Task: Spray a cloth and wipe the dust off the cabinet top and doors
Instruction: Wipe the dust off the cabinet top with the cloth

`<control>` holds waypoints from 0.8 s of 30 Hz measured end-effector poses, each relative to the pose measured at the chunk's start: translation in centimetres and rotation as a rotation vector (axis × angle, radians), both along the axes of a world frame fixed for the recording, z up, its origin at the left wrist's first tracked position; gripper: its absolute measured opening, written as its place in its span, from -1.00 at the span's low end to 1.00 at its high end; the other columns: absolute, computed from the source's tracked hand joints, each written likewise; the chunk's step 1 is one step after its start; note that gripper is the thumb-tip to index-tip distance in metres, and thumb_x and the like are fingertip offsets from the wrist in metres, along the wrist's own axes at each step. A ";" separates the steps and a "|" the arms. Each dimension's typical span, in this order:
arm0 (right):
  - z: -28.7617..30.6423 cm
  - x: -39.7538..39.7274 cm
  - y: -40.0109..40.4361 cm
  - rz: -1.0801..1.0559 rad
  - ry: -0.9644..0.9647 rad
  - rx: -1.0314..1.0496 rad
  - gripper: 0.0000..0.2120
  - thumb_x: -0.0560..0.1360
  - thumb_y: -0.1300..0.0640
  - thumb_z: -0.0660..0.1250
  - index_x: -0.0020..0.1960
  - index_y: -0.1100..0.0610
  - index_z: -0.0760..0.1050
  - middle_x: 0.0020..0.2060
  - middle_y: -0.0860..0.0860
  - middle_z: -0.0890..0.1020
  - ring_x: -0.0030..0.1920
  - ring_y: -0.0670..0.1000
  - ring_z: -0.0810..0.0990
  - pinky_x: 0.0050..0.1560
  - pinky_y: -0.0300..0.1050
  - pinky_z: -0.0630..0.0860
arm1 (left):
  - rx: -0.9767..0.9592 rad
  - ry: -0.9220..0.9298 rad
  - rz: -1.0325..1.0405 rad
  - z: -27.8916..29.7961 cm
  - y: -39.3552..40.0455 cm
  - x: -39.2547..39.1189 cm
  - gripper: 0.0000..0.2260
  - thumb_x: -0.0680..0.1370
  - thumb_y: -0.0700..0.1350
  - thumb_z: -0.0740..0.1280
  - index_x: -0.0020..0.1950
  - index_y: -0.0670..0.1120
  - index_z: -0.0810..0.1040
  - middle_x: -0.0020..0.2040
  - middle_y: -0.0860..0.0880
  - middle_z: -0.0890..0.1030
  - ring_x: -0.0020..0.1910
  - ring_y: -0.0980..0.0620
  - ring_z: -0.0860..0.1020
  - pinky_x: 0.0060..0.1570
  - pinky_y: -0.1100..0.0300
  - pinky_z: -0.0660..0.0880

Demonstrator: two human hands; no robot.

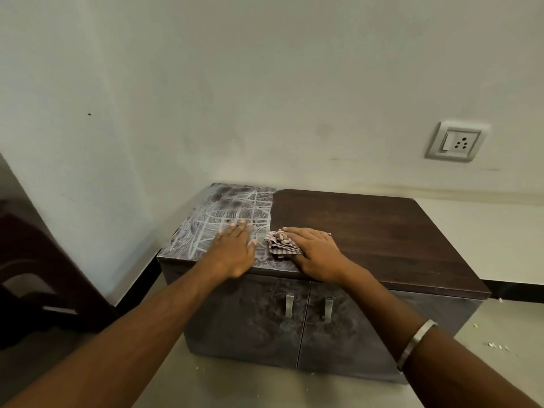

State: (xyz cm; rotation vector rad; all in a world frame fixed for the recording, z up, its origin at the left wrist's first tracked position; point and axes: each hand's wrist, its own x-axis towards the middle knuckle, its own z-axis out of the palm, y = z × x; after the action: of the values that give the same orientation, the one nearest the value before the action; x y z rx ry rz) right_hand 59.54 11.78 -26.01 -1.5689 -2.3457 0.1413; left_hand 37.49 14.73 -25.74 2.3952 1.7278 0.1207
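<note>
A low dark wood cabinet [382, 231] stands against the wall. The left part of its top is grey with streaked dust [217, 210]; the right part is dark and clean. My right hand [315, 251] lies flat on a crumpled checked cloth [279, 242], pressing it on the top at the border of the dusty patch. My left hand [235, 248] rests flat, fingers straight, on the dusty area just left of the cloth. Two dusty doors [250, 319] with metal handles [290, 303] face me. No spray bottle is in view.
A wall socket with a switch [456, 141] sits on the wall above the cabinet's right side. A dark chair [44, 275] stands at the left. Small crumbs of debris [497, 346] lie on the floor at the right.
</note>
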 end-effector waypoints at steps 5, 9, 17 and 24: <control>0.0 -1.5 -0.8 0.008 -0.010 0.022 -0.49 0.56 -0.03 0.17 0.49 -0.12 0.18 0.48 -0.19 0.23 0.46 -0.07 0.14 0.42 -0.02 0.00 | 0.012 0.018 0.016 0.1 -0.5 -0.4 -0.49 0.67 0.08 -0.11 0.59 -0.06 -0.10 0.60 -0.04 -0.09 0.57 -0.05 -0.11 0.53 -0.04 -0.14; -0.2 0.0 -2.1 0.091 0.013 -0.010 -0.45 0.53 0.04 0.19 0.49 -0.13 0.16 0.48 -0.19 0.23 0.46 -0.09 0.13 0.41 -0.05 -0.01 | 0.001 0.016 0.020 0.4 -0.8 -0.6 -0.49 0.67 0.06 -0.10 0.59 -0.06 -0.10 0.60 -0.04 -0.09 0.57 -0.05 -0.12 0.53 -0.04 -0.14; 0.4 -1.6 -2.4 -0.001 -0.010 -0.032 -0.46 0.56 0.02 0.19 0.50 -0.12 0.15 0.49 -0.20 0.19 0.48 -0.06 0.11 0.43 0.02 -0.03 | -0.017 -0.001 0.036 0.4 -1.7 -1.5 -0.49 0.67 0.06 -0.10 0.59 -0.09 -0.07 0.60 -0.05 -0.09 0.57 -0.05 -0.11 0.52 -0.02 -0.16; -0.1 -0.1 -3.6 0.078 0.000 -0.004 -0.49 0.57 -0.02 0.19 0.49 -0.14 0.16 0.47 -0.21 0.23 0.46 -0.08 0.16 0.42 -0.02 0.03 | -0.017 -0.005 0.037 0.3 -2.0 -2.1 -0.49 0.67 0.06 -0.09 0.59 -0.09 -0.06 0.60 -0.05 -0.08 0.57 -0.05 -0.10 0.52 -0.01 -0.15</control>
State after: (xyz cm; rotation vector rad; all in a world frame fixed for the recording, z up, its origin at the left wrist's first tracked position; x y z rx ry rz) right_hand 59.48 8.17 -26.10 -1.4794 -2.4087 0.1640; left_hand 35.40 12.72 -25.48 2.3497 1.7646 0.1167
